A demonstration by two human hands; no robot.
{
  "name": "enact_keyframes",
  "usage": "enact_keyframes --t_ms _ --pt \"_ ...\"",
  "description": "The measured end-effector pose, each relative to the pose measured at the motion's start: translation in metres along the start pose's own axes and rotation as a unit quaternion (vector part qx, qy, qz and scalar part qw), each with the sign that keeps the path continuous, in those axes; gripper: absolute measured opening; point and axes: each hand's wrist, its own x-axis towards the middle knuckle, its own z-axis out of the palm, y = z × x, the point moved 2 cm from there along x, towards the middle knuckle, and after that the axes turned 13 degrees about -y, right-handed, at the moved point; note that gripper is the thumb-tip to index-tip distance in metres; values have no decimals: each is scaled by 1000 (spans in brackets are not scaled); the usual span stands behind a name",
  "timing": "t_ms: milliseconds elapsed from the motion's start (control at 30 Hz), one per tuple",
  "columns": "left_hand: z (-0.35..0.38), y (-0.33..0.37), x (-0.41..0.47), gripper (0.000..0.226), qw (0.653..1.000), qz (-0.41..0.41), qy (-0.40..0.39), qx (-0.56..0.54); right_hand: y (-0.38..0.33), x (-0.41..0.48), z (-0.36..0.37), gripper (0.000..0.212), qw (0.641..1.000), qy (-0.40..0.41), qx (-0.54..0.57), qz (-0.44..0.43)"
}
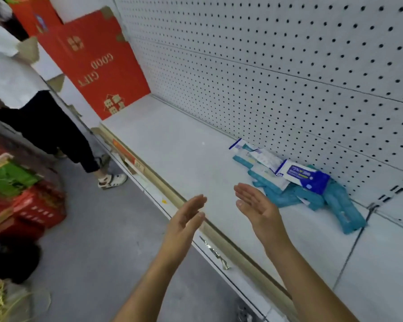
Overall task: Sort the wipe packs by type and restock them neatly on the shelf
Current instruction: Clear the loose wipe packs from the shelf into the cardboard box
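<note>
The wipe packs (pixel 296 182) are heaped in one loose pile on the shelf (pixel 172 147), close against the pegboard back (pixel 265 66) near the right end of the board. At least two kinds are mixed. White-and-blue packs (pixel 304 175) lie on top and toward the left, and teal packs (pixel 342 205) are spread beneath and to the right. No sorting is judged to be done yet.

Nothing is grasped by either hand. The left hand (pixel 186 219) is held flat above the front rail (pixel 221 233), fingers straight. The right hand (pixel 254 203) is held the same way just short of the pile, and no contact with it can be seen. The palms are turned toward each other.

If the heap is scooped between flat palms, the slick top packs may be squeezed out and slid along the board, or the kinds may be mixed further. If packs are dragged forward carelessly, some could be tipped over the low rail onto the floor. A pack pulled from underneath may topple those resting on it.

The print on the packs is too blurred to be read in full, so a third kind cannot be ruled out. The number of packs cannot be counted, since the lower ones are covered. The shelf is cut off at the right edge. The red carton (pixel 96 66) at the far end and another person (pixel 14 77) in the aisle are only partly shown.
</note>
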Motion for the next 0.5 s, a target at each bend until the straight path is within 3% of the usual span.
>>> enact_keyframes --t_ms 133,267,367,500 --pt "-19 1 73 35 999 -14 -30 38 -3 52 -37 36 998 60 -2 11" --pt "-19 -13 141 34 992 -26 -98 75 7 80 -88 35 982 175 -65 27" --pt "-16 -23 195 36 981 -25 -155 111 18 89 -125 37 948 266 -156 74" --pt "-7 -35 263 46 954 -9 -246 170 23 106 -156 40 889 294 -326 130"
